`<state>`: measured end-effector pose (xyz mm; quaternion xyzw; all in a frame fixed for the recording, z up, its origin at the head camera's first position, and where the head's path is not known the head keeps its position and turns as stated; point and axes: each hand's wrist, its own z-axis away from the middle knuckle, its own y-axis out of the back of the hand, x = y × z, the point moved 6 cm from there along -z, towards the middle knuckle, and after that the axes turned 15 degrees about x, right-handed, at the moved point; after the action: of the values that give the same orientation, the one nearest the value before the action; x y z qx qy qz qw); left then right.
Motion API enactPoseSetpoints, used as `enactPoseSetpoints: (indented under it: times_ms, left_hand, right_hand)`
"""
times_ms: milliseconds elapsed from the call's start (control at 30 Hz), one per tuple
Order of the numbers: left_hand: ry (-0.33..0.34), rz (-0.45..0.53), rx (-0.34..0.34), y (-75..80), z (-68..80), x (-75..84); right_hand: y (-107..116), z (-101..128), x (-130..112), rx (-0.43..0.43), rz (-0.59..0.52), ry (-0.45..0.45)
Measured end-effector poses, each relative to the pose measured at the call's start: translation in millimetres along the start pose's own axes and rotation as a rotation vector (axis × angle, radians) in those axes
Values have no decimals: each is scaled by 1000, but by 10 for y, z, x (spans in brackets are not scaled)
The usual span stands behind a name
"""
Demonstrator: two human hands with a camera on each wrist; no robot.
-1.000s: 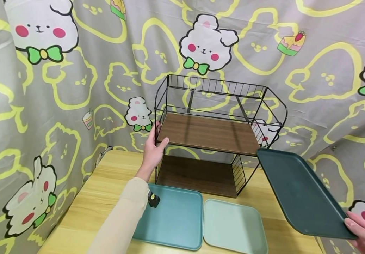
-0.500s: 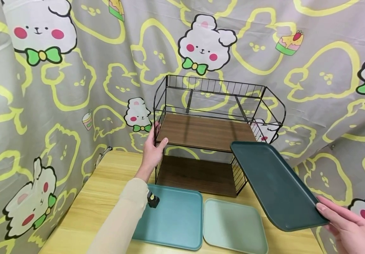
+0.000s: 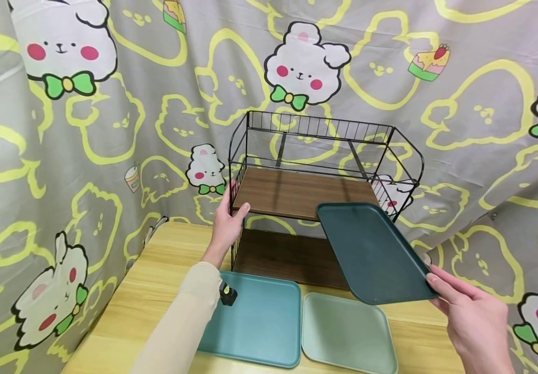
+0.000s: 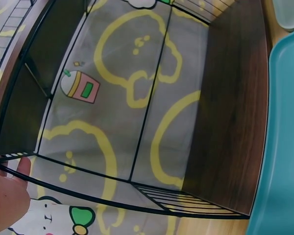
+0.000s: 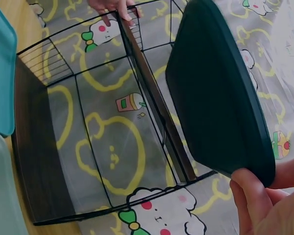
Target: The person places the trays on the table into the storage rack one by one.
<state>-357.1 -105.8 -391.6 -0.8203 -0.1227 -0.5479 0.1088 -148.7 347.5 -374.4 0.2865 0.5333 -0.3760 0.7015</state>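
A black wire rack (image 3: pixel 320 118) with two brown wooden shelves stands on the table. My left hand (image 3: pixel 227 223) grips its left side, thumb over the front edge of the upper shelf (image 3: pixel 287 192) and fingers outside the wire. My right hand (image 3: pixel 474 317) pinches a dark green tray (image 3: pixel 374 254) by its near right corner. The tray is tilted in the air, its far end over the front right part of the upper shelf. In the right wrist view the tray's underside (image 5: pixel 215 88) faces the camera, beside that shelf's edge.
A teal tray (image 3: pixel 259 322) lies flat in front of the rack, under my left forearm. Beside it on the right lies a pale green tray (image 3: pixel 348 332). A patterned curtain (image 3: pixel 157 130) hangs behind and on both sides of the wooden table (image 3: pixel 115 306).
My right hand has carried the dark green tray leftward, from the rack's right side to in front of the upper shelf. My left hand keeps its place on the rack.
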Motion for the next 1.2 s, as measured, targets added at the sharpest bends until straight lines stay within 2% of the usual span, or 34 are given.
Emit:
enactPoseSetpoints:
  times_ms: [200,500,867,1200]
  left_hand:
    - [4,16,4,-15,-8,-18]
    - [20,2,9,-3,-8,-21]
    - [54,-24,13,11,15,-44]
    - [49,-28,15,13,13,-28]
  right_hand:
    - [-221,17,-22,-6,-49,91]
    - [-435,-12,-68,26,-89,92]
    - [-758,-52,-75,113,-40,202]
    - [-1007,-137,-64,202,0,157]
